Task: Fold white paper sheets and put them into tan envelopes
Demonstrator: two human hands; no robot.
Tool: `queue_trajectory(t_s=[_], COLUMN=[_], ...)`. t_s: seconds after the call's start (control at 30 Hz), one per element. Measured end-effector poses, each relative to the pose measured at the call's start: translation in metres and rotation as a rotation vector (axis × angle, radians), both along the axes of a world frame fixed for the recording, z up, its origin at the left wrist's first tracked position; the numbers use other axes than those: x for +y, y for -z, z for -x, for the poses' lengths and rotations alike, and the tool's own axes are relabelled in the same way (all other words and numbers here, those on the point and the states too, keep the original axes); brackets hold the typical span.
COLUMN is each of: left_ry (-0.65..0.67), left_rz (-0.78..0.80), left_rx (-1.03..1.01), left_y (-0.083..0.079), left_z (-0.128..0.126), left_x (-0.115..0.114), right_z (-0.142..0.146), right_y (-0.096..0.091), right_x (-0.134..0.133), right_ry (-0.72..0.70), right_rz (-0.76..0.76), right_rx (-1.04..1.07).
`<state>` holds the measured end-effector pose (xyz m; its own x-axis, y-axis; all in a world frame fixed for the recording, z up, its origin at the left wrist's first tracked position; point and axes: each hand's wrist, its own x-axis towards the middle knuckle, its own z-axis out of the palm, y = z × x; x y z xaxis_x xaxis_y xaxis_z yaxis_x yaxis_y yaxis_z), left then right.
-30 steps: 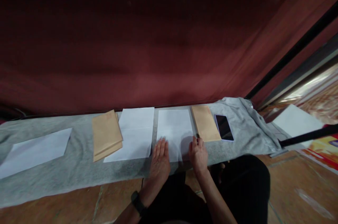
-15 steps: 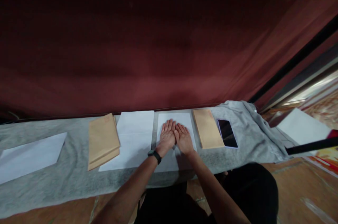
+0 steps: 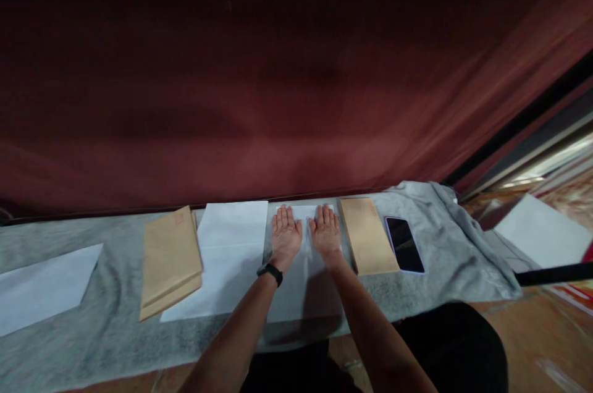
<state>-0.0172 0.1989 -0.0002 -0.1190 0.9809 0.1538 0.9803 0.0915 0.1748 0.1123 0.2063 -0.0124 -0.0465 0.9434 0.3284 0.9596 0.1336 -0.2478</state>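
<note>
My left hand (image 3: 286, 235) lies flat, palm down, on the left part of a white sheet of paper (image 3: 303, 294), fingers stretched toward the curtain. On the sheet's right part rests my right hand (image 3: 325, 233), also flat with its fingers apart. A strip of the sheet shows between the two hands. Just left is another stack or sheet of white paper (image 3: 236, 257) with a crease across it. Brown envelopes (image 3: 171, 248) overlap its left side. To the right of my right hand lies a further pile of brown envelopes (image 3: 368, 238).
A phone (image 3: 404, 245) with a dark screen lies beside the right envelopes. More white paper (image 3: 44, 285) is at the far left. A grey cloth (image 3: 115, 337) covers the narrow surface. Behind it hangs a dark red curtain (image 3: 278, 102). A black bar (image 3: 553, 274) crosses at the right.
My hands have moved apart, from touching at the middle of the sheet to its left and right sides. The view has shifted slightly, so the things appear lower.
</note>
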Motion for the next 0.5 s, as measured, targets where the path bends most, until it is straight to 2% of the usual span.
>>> queue_trajectory(t_s=[0.1,0.2,0.37,0.43,0.5], left_ry=[-0.007,0.004,0.041,0.070,0.117], left_rz=[-0.018,-0.033,-0.061,-0.099,-0.151], left_rx=[-0.020,-0.025,-0.081,-0.126,-0.164], left_y=[-0.001,-0.002,-0.003,-0.007,-0.010], left_z=[0.002,0.002,0.009,0.012,0.013], left_x=[-0.002,-0.005,-0.002,-0.002,-0.010], right_z=[-0.001,0.003,0.013,0.013,0.010], right_y=[0.000,-0.004,-0.008,-0.008,-0.008], right_x=[0.003,-0.011,-0.079,-0.103,-0.117], right_ry=[0.003,-0.005,-0.210,-0.206,-0.175], right_rz=[-0.036,-0.054,-0.045,-0.034,-0.029], right_rx=[0.028,0.056,0.031,0.027,0.019])
